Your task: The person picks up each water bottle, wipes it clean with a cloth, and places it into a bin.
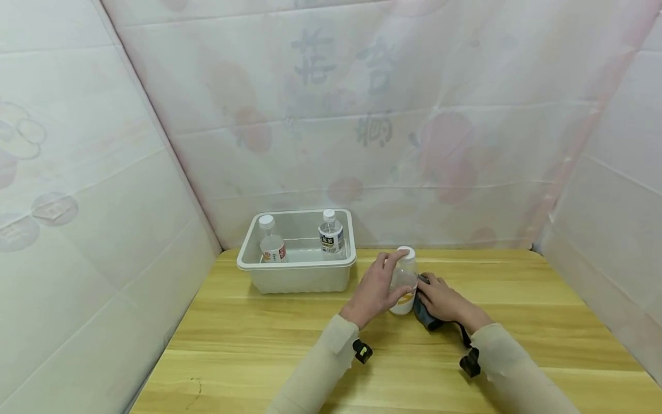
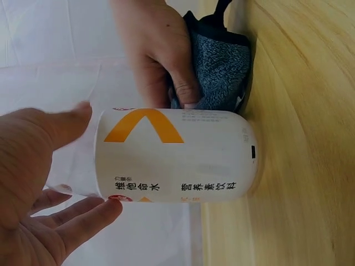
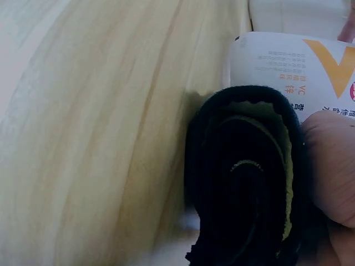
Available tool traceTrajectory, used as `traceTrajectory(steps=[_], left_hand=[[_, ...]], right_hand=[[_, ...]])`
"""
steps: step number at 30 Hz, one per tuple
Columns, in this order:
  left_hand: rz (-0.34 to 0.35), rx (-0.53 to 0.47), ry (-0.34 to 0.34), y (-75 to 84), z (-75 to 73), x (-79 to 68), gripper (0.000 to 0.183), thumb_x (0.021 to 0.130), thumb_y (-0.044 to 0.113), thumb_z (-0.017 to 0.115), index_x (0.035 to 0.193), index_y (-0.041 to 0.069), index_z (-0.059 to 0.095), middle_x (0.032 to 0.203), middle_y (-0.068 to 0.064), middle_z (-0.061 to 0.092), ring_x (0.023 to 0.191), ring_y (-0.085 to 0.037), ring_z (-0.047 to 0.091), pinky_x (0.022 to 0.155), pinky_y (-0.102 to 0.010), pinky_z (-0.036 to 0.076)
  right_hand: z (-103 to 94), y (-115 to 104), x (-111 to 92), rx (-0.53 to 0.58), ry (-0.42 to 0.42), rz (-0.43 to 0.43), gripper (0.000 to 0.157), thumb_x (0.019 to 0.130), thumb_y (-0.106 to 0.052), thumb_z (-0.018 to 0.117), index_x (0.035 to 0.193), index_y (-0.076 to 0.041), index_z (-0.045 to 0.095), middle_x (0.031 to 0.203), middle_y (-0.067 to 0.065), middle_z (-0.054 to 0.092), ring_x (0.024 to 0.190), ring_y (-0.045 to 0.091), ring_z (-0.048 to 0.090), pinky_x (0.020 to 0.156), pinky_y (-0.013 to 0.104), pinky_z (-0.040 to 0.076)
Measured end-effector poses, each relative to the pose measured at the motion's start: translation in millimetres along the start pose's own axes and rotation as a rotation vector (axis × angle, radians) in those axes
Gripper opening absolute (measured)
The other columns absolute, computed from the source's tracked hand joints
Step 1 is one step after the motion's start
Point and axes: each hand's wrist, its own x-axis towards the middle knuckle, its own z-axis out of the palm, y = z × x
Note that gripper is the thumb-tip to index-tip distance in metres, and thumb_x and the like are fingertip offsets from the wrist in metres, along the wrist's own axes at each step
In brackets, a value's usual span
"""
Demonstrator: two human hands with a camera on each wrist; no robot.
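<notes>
A plastic bottle (image 1: 402, 296) with a white cap, clear upper part and white label with an orange mark stands upright on the wooden table. My left hand (image 1: 374, 290) curls around its upper part, the thumb across the front and a finger up by the cap. Touching or almost touching the bottle's right side is a rolled dark grey-blue cloth (image 2: 222, 69) with black edging. My right hand (image 1: 442, 299) grips this cloth from above, thumb on the bottle's side. In the right wrist view the layered end of the rolled cloth (image 3: 244, 166) faces the camera.
Behind and to the left stands a pale grey plastic tub (image 1: 300, 279). Inside it are two clear bottles with white caps, one on the left (image 1: 271, 244) and one on the right (image 1: 331, 236). Printed white sheets (image 1: 331, 161) wall the table (image 1: 258, 356) at the back and sides.
</notes>
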Motion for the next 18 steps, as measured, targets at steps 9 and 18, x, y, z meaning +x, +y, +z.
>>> traceTrajectory(steps=[9, 18], left_hand=[[-0.001, 0.017, 0.064, -4.5, -1.0, 1.9, 0.078, 0.093, 0.032, 0.075, 0.155, 0.024, 0.027, 0.13, -0.012, 0.057, 0.105, -0.022, 0.065, 0.084, -0.03, 0.057], [0.022, 0.004, 0.069, -6.5, -6.3, 1.3, 0.078, 0.092, 0.03, 0.076, 0.154, 0.023, 0.029, 0.133, -0.011, 0.056, 0.108, -0.022, 0.065, 0.086, -0.03, 0.057]], right_hand=[[-8.3, -5.8, 6.2, -0.014, 0.084, -0.042, 0.042, 0.102, -0.009, 0.056, 0.143, 0.0, 0.052, 0.14, 0.036, 0.048, 0.116, 0.058, 0.055, 0.078, 0.068, 0.051], [-16.4, -4.5, 9.1, 0.009, 0.128, -0.036, 0.044, 0.103, -0.004, 0.052, 0.146, 0.004, 0.048, 0.138, 0.036, 0.051, 0.118, 0.056, 0.055, 0.086, 0.068, 0.051]])
